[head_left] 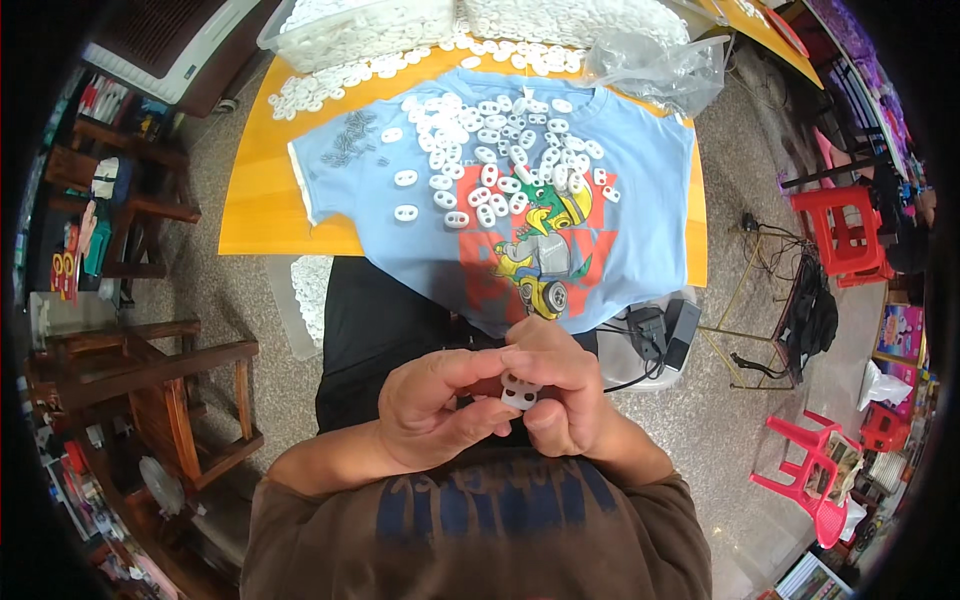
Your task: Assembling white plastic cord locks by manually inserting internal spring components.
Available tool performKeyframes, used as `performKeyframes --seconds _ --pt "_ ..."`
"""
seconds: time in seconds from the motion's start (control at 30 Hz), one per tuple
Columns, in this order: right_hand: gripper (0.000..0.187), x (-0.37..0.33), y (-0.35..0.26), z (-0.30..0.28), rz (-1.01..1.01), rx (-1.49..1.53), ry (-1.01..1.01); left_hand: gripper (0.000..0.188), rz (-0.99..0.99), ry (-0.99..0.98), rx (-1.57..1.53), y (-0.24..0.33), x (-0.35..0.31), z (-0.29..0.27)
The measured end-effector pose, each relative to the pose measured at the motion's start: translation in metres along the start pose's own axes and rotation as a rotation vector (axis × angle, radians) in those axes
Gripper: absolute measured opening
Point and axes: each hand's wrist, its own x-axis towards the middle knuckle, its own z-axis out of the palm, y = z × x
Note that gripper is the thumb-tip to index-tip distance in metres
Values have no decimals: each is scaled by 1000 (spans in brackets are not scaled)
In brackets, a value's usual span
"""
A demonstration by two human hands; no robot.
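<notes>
Close to my chest, my left hand [440, 405] and my right hand [565, 390] meet around a small white plastic piece with dark holes [519, 397]. Fingers of both hands close on it from either side, and part of it is hidden behind them. On the table ahead lies a light blue T-shirt [400, 235] with a cartoon print. Many white oval pieces with two holes [486, 195] are scattered over its upper part. A patch of small dark grey parts [350, 138] rests on the shirt's left side.
Clear bins of white pieces [365, 40] stand at the back of the yellow table [265, 215], beside a crumpled clear plastic bag [670, 75]. A wooden chair [190, 400] is at left. Red stools [840, 235] and a pink stool [810, 465] stand at right.
</notes>
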Motion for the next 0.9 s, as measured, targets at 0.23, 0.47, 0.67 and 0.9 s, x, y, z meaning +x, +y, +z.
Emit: performKeyframes --seconds 0.23,0.47,0.67,0.9 --pt "31 -12 2 7 38 97 68 27 8 101 -195 -11 -10 10" --pt "29 -15 6 11 6 104 104 20 24 124 -150 -9 -7 13" --pt "27 -13 9 14 -50 85 113 24 80 81 -9 -11 -7 10" --pt "29 -9 10 12 -51 89 96 26 19 96 -9 -12 -9 5"
